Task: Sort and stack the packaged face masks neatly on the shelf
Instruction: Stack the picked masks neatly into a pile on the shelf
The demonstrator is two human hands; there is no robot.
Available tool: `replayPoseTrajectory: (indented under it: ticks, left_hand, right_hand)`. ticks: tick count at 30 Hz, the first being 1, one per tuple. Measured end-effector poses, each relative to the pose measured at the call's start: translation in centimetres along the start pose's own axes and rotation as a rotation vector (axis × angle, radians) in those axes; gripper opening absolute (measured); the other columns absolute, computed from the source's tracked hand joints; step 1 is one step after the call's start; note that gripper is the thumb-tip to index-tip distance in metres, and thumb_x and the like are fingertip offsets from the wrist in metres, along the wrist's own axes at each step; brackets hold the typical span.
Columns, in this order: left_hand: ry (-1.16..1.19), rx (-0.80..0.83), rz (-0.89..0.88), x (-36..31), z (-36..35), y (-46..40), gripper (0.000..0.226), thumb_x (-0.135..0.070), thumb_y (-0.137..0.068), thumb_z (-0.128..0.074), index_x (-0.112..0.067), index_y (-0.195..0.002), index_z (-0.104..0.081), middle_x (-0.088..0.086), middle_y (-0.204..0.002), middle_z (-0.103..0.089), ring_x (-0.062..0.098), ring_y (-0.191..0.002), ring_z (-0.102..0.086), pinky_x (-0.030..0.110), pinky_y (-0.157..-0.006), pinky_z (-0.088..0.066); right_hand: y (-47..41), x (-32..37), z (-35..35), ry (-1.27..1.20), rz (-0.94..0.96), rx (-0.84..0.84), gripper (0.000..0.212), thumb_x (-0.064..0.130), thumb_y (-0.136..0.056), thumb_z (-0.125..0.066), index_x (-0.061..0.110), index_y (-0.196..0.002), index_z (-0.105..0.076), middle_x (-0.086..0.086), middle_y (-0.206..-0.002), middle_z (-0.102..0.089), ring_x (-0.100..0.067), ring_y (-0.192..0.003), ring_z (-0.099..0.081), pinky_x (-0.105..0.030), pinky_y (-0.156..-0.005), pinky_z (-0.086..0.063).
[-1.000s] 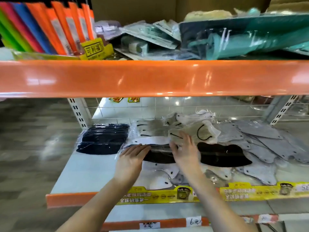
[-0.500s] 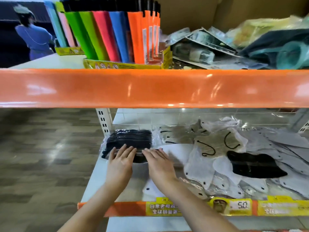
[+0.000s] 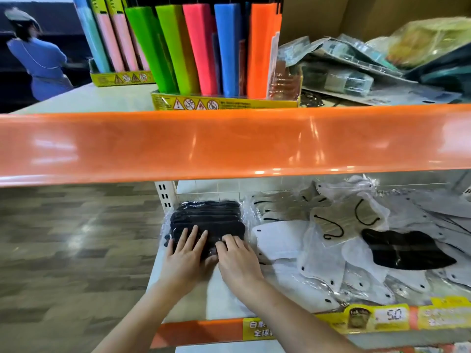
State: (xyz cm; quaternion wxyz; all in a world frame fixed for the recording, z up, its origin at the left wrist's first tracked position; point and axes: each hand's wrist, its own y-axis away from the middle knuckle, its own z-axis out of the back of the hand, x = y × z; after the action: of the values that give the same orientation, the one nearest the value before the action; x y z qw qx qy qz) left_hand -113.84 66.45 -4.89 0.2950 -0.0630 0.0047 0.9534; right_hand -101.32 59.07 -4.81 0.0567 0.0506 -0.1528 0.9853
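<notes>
Left hand (image 3: 187, 258): fingers straight and slightly spread, laid flat on the near edge of the black mask stack (image 3: 207, 220); released, gripping nothing. Forearm enters from the lower centre of the frame, angled up and to the right.

Right hand (image 3: 235, 258): fingers (image 3: 226, 242) bent at the knuckles, tips pressing down on the stack's near right corner; whether they pinch any wrapper cannot be told. Forearm enters from the lower right, angled up and to the left. The two hands lie side by side, thumbs nearly touching.

Black mask stack: clear-wrapped packs, piled at the left end of the lower shelf (image 3: 224, 296), just beside the white upright post (image 3: 165, 197) at the back left.

Loose masks (image 3: 331, 253): white, beige and grey packs overlapping untidily across the centre and right of the lower shelf, starting just beside the stack's right edge. One single black mask (image 3: 405, 250) lies on top of them, well apart from the stack.

Open room: a bare white strip of shelf lies in front of the stack, under the wrists, reaching the orange front lip (image 3: 198, 329). The orange upper shelf edge (image 3: 229, 141) crosses the whole frame above the hands.

Upper shelf: coloured upright packs (image 3: 204, 49) in a yellow tray, centre top.
</notes>
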Motion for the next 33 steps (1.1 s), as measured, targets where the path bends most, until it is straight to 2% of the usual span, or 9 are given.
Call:
replayPoseTrajectory:
  ticks: [4,7,9,11,15,19,22,28,33]
  left_hand:
    - [-0.031,0.066,0.017,0.3,0.5,-0.4,0.127,-0.082,-0.044,0.039,-0.031,-0.152,-0.005,-0.006,-0.160,0.004,0.016,-0.147,0.005,0.040,-0.118,-0.004]
    - [-0.029,0.055,0.008,0.4,0.7,-0.8,0.099,-0.076,-0.066,0.014,-0.031,-0.152,-0.004,-0.005,-0.160,0.006,0.016,-0.147,0.008,0.041,-0.118,-0.003]
    - [-0.047,0.061,0.007,0.3,0.9,-1.0,0.072,-0.066,-0.090,-0.009,-0.031,-0.152,-0.001,-0.004,-0.160,0.009,0.016,-0.146,0.011,0.041,-0.119,-0.001]
    - [-0.040,0.044,0.003,-0.1,1.1,-1.0,0.061,-0.051,-0.100,-0.024,-0.029,-0.152,-0.003,-0.003,-0.160,0.007,0.016,-0.146,0.012,0.041,-0.118,0.001]
    - [0.080,-0.008,-0.021,-2.1,1.4,-1.2,0.053,-0.038,-0.102,-0.026,-0.023,-0.152,-0.018,-0.002,-0.160,-0.008,0.017,-0.147,-0.002,0.041,-0.118,-0.006]
    - [0.265,-0.175,-0.097,-5.7,2.5,-1.3,0.049,-0.035,-0.094,-0.034,-0.013,-0.134,-0.054,0.003,-0.138,-0.054,0.024,-0.125,-0.053,0.039,-0.099,-0.043]
    - [0.370,-0.155,-0.101,-9.6,3.1,-1.7,0.038,-0.024,-0.097,-0.044,-0.018,-0.134,-0.053,0.000,-0.133,-0.057,0.022,-0.120,-0.054,0.033,-0.091,-0.044]
    - [0.447,-0.167,-0.222,-18.7,2.9,-2.3,0.034,-0.022,-0.092,-0.048,-0.020,-0.125,-0.060,0.002,-0.122,-0.064,0.023,-0.109,-0.060,0.030,-0.084,-0.044]
    - [0.445,-0.108,-0.409,-26.3,1.0,-1.5,0.053,-0.037,-0.080,-0.031,-0.014,-0.113,-0.066,0.004,-0.122,-0.064,0.023,-0.113,-0.057,0.034,-0.090,-0.046]
  right_hand:
    - [-0.1,-0.3,-0.5,-0.058,-0.058,0.045,0.035,0.030,-0.066,-0.077,0.019,-0.099,-0.072,0.000,-0.110,-0.068,-0.016,-0.101,-0.066,-0.032,-0.088,-0.052]
    - [-0.2,0.1,-0.1,-0.122,-0.044,0.188,0.050,0.032,-0.097,-0.047,0.008,-0.141,-0.044,-0.008,-0.152,-0.034,-0.021,-0.141,-0.031,-0.041,-0.115,-0.021]
    - [-0.1,0.2,0.3,-0.141,-0.041,0.245,0.055,0.033,-0.103,-0.030,0.008,-0.151,-0.020,-0.006,-0.161,-0.008,-0.019,-0.148,-0.004,-0.040,-0.118,0.000]
    - [0.0,0.3,0.7,-0.138,-0.043,0.237,0.055,0.033,-0.104,-0.027,0.009,-0.152,-0.016,-0.006,-0.161,-0.003,-0.018,-0.148,0.001,-0.039,-0.118,0.004]
    - [-0.1,-0.6,1.9,-0.164,-0.004,0.195,0.051,0.021,-0.099,-0.036,0.008,-0.148,-0.028,-0.007,-0.160,-0.013,-0.018,-0.147,-0.009,-0.036,-0.118,-0.001]
    - [0.4,-3.4,4.1,-0.196,-0.036,0.048,0.047,0.014,-0.093,-0.047,0.009,-0.140,-0.042,-0.008,-0.151,-0.035,-0.024,-0.139,-0.031,-0.037,-0.118,-0.017]
    - [1.4,-6.8,5.0,-0.177,-0.112,-0.070,0.041,0.012,-0.083,-0.059,0.008,-0.123,-0.058,-0.009,-0.126,-0.058,-0.028,-0.117,-0.055,-0.039,-0.105,-0.042]
    - [4.9,-14.7,8.2,-0.069,-0.223,0.022,0.050,0.019,-0.091,-0.052,0.013,-0.139,-0.039,-0.003,-0.141,-0.040,-0.021,-0.134,-0.033,-0.028,-0.111,-0.021]
    - [8.8,-20.3,9.4,-0.087,-0.378,-0.096,0.041,0.024,-0.077,-0.041,0.011,-0.109,-0.063,-0.004,-0.104,-0.064,-0.027,-0.097,-0.062,-0.037,-0.084,-0.052]
